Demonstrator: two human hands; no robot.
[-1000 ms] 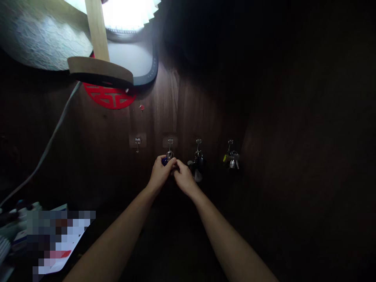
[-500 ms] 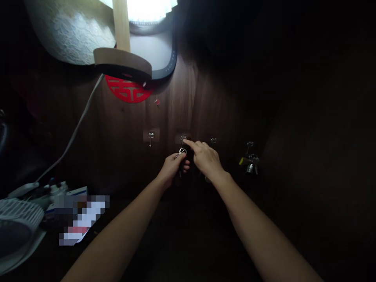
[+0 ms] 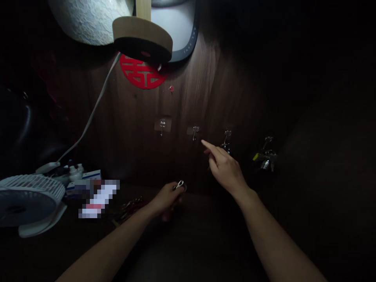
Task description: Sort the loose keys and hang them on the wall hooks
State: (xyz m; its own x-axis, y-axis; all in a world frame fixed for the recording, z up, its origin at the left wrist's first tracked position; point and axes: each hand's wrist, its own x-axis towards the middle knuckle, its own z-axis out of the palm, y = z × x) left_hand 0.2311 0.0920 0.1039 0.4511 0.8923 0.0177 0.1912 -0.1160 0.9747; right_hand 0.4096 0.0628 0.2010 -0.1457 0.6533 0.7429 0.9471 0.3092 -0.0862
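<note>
My left hand (image 3: 169,197) is closed around a keychain, and its silver clip (image 3: 180,183) sticks up past the thumb. The rest of the keychain is hidden in the fist or lost in the dark. To the upper right, my right hand (image 3: 225,164) holds nothing, with its index finger stretched out. That fingertip is just right of a small wall hook (image 3: 195,132), which bears nothing. Another bare hook (image 3: 162,126) is to its left. Behind my right hand, a third hook (image 3: 228,134) carries a metal item, partly hidden by the fingers.
A bunch of keys (image 3: 266,159) hangs from the far right hook. At the left stand a white fan (image 3: 28,199), small bottles and boxes. A lamp base (image 3: 142,39) and a red paper cutout (image 3: 143,74) are above. A white cable (image 3: 94,107) runs down the left side.
My left hand has come down and away from the second hook with the keychain, leaving that hook bare. My right hand has drawn slightly off the hook to the right. The view has shifted.
</note>
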